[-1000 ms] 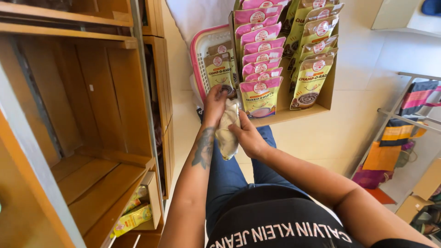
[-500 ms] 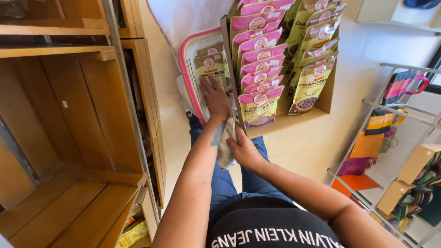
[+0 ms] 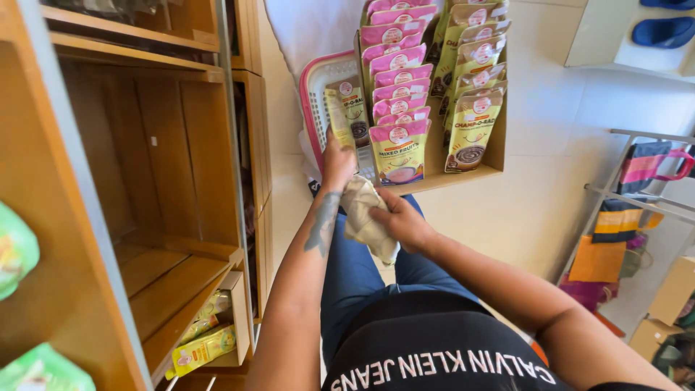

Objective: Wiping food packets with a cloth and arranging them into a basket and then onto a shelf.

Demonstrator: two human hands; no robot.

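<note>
The left hand (image 3: 337,161) has reached further forward than a second ago and now closes on a green pouch (image 3: 347,116) standing in the pink basket (image 3: 313,94), beside the cardboard tray (image 3: 463,163) of pouches. The right hand (image 3: 402,221) still grips a crumpled cloth (image 3: 365,217) above the lap, so the pouch looks ready for wiping.

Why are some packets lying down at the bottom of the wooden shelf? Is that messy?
A bit. Those yellow-green pouches lie flat and crooked in the lowest wooden compartment, while the pouches in the cardboard box stand in neat rows. Nothing looks spilled or torn. The right hand holds a beige cloth; the left hand reaches the pink basket.
</note>
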